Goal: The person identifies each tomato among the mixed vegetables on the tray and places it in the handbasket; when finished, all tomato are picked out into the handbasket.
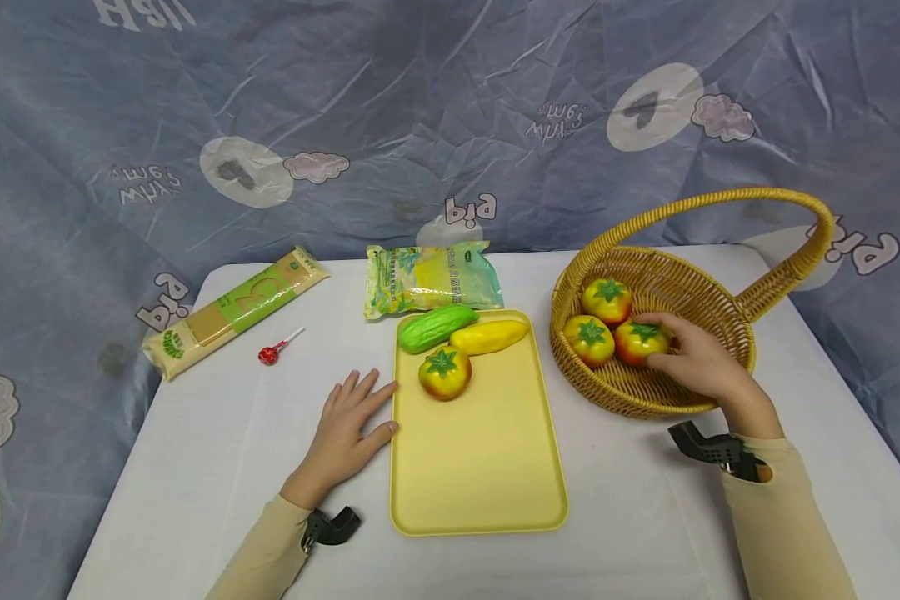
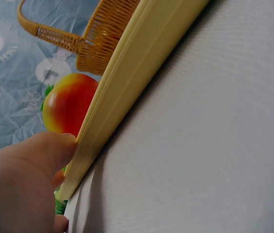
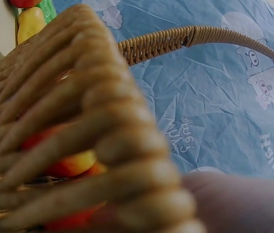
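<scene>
My right hand (image 1: pixel 701 360) reaches over the near rim of a wicker basket (image 1: pixel 690 283), its fingers and thumb around a yellow-red toy tomato (image 1: pixel 639 343). Two similar tomatoes, one farther back (image 1: pixel 607 300) and one to the left (image 1: pixel 589 340), sit against it in the basket. Spread out on the table, my left hand (image 1: pixel 348 433) touches the left edge of a yellow tray (image 1: pixel 480 467) with thumb and index finger. On that tray lie a tomato (image 1: pixel 446 372), a green ridged gourd (image 1: pixel 437 328) and a long yellow vegetable (image 1: pixel 489 337). Basket weave hides most of the right wrist view.
Behind the tray lies a green-yellow packet (image 1: pixel 435 279). A long noodle-like package (image 1: pixel 236 312) and a red lollipop (image 1: pixel 270 354) are at the back left of the white table (image 1: pixel 217 467). The basket's tall handle (image 1: pixel 708 200) arches above it.
</scene>
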Demonstrator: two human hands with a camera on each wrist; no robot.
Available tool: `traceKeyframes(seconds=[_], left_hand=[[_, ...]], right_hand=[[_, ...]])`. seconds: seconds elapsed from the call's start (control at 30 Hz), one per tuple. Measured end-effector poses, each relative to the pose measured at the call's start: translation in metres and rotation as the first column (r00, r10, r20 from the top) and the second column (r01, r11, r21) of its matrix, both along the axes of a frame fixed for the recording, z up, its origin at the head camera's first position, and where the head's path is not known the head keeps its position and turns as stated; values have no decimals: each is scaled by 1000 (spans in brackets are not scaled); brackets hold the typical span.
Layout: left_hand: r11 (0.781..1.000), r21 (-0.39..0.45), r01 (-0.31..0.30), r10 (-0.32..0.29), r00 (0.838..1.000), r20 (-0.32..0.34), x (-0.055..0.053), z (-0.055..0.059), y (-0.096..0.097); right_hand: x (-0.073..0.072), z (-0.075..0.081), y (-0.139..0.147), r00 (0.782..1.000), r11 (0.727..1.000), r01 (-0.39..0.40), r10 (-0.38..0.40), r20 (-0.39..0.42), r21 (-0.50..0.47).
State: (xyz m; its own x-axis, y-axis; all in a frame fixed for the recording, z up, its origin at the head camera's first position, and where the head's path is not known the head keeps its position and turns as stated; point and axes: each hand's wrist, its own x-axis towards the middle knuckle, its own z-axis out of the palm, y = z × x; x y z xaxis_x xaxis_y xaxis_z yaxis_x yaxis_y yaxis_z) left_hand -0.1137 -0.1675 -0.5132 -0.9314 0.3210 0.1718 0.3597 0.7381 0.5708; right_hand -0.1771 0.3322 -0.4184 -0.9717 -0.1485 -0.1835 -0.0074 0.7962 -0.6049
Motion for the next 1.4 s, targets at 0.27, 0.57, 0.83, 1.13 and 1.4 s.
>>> traceKeyframes(seconds=[0.27, 0.57, 0.83, 1.13, 1.4], left_hand=[[1000, -2, 0, 0, 1000, -1, 0, 0, 1], [1000, 2, -2, 2, 1000, 0, 1, 2, 2], [1000, -2, -6, 6, 1000, -1, 1, 2, 1], [1000, -1, -6, 6, 1000, 2, 0, 1, 1], [1000, -4, -5, 5, 1000, 4, 0, 1, 1]], right_hand=[[1, 1, 4, 999, 999, 42, -42, 25, -3], [2, 3, 2, 1000, 1000, 17, -16, 8, -4], [1, 3, 0, 999, 1000, 25, -24, 33, -13], [1, 3, 0, 1000, 1000, 21, -21, 17, -3], [1, 1, 1, 1000, 1000, 6, -6, 17, 1]])
